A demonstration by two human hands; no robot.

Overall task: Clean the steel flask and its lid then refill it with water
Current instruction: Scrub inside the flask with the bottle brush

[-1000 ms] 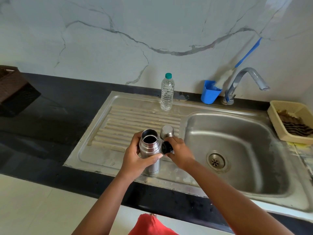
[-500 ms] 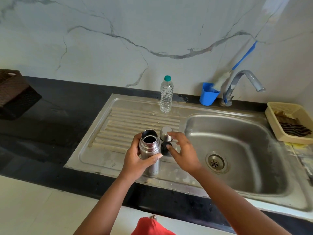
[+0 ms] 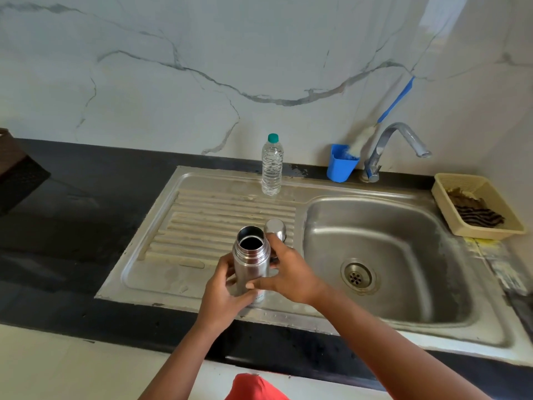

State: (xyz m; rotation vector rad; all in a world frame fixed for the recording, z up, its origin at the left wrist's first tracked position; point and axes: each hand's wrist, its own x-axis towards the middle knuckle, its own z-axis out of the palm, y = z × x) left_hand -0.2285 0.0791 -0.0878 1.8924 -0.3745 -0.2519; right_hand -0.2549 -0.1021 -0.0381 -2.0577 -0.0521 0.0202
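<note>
The steel flask (image 3: 251, 256) stands upright and uncapped above the sink's ribbed drainboard (image 3: 219, 215), its dark mouth showing. My left hand (image 3: 223, 293) grips its lower body from the left. My right hand (image 3: 288, 272) wraps around its middle from the right, thumb across the front. Its steel lid cup (image 3: 276, 226) rests upside down on the drainboard just behind my right hand. A small black part peeks out beside my right hand's fingers; most of it is hidden.
A plastic water bottle (image 3: 271, 166) with a green cap stands at the drainboard's back edge. Further right are a blue cup (image 3: 340, 166) holding a brush, the tap (image 3: 395, 145), the sink basin (image 3: 403, 255) and a yellow basket (image 3: 476, 209). Black countertop (image 3: 72, 226) lies left.
My right hand let go of the black stopper beside the lid cup and moved onto the flask body. The flask is now held by both hands, slightly nearer me.
</note>
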